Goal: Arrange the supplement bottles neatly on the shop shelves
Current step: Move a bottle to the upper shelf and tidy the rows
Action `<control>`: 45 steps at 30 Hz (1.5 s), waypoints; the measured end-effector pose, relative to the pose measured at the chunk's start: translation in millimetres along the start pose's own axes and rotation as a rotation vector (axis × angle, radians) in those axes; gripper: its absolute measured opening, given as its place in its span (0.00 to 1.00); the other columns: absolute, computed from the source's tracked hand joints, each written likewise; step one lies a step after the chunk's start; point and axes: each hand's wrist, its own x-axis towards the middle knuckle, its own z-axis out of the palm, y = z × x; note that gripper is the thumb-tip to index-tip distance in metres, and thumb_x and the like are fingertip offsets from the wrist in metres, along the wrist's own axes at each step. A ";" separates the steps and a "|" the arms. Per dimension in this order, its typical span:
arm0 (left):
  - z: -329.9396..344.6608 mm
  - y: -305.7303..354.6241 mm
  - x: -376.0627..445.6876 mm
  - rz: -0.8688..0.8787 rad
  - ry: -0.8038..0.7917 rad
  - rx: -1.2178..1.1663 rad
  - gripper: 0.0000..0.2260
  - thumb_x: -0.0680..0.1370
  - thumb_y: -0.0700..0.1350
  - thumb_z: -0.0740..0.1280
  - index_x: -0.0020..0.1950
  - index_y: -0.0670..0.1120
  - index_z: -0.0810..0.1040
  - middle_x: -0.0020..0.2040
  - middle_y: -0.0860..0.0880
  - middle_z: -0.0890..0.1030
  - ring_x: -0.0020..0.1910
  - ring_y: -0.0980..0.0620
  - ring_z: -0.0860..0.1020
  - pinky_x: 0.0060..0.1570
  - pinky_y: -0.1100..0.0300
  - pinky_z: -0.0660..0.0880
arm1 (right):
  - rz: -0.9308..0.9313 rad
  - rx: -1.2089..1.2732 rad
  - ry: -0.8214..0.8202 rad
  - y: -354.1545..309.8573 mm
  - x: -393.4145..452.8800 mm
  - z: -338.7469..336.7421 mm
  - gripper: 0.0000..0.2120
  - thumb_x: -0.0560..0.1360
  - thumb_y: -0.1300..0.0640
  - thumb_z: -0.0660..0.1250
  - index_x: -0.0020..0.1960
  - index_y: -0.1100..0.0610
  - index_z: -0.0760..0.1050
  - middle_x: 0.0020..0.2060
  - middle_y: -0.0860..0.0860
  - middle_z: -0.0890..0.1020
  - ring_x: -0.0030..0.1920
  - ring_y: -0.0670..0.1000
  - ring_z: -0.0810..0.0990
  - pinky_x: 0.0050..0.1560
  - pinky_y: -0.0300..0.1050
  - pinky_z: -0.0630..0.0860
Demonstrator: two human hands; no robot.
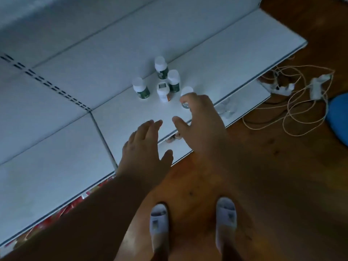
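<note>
Two feet in white slippers [159,221] stand on a brown wooden floor [263,176] at the foot of a white shop shelf [56,166]. Above them, both bare arms reach forward over the shelf's front edge. The left hand [145,147] hovers over the shelf with its fingers [150,127] straight and close together, thumb apart, holding nothing. The right hand [199,121] reaches further, its fingers curled round a white-capped bottle [186,95] near the front edge; only the cap and a sliver of label show past the fingers.

Just beyond, four more supplement bottles stand upright in a loose cluster on the same shelf: a white bottle with an orange label [163,93] nearest the held one, a green-labelled bottle [140,88] to its left, another green-labelled bottle [173,81] behind, and the farthest bottle [161,67] close to the white back panel [113,34]. Red packaging [56,215] shows beneath the shelf at lower left. To the right, a tangle of pale cables [301,102] and a white power strip [282,89] lie on the floor beside something blue [339,117] at the frame edge.
</note>
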 end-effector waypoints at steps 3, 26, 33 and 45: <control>38.6 -18.6 60.5 0.007 0.036 0.088 0.35 0.75 0.54 0.69 0.78 0.53 0.57 0.79 0.50 0.57 0.77 0.46 0.57 0.73 0.46 0.59 | 0.002 -0.045 -0.028 44.5 50.0 34.4 0.26 0.77 0.47 0.69 0.72 0.49 0.65 0.67 0.53 0.71 0.67 0.53 0.74 0.69 0.49 0.72; 109.7 -130.3 160.4 -0.006 0.113 -0.170 0.25 0.81 0.47 0.61 0.77 0.53 0.59 0.76 0.52 0.62 0.70 0.59 0.62 0.63 0.64 0.60 | 0.072 0.459 -0.055 91.4 135.5 191.8 0.17 0.79 0.60 0.63 0.65 0.48 0.67 0.56 0.52 0.74 0.50 0.52 0.77 0.54 0.47 0.78; 72.9 -46.9 78.5 -0.106 0.097 -0.578 0.25 0.76 0.52 0.54 0.74 0.55 0.64 0.71 0.57 0.68 0.63 0.69 0.66 0.57 0.75 0.62 | 0.471 0.920 -0.219 51.3 52.9 95.0 0.08 0.83 0.49 0.58 0.59 0.41 0.72 0.57 0.51 0.76 0.55 0.55 0.78 0.55 0.51 0.81; -115.0 55.4 -147.8 -0.236 0.269 -0.547 0.26 0.75 0.56 0.53 0.74 0.61 0.60 0.73 0.61 0.62 0.60 0.72 0.60 0.53 0.74 0.58 | 0.360 1.215 -0.638 -119.7 -76.5 -92.9 0.11 0.80 0.52 0.63 0.60 0.57 0.75 0.45 0.59 0.83 0.36 0.52 0.82 0.31 0.44 0.77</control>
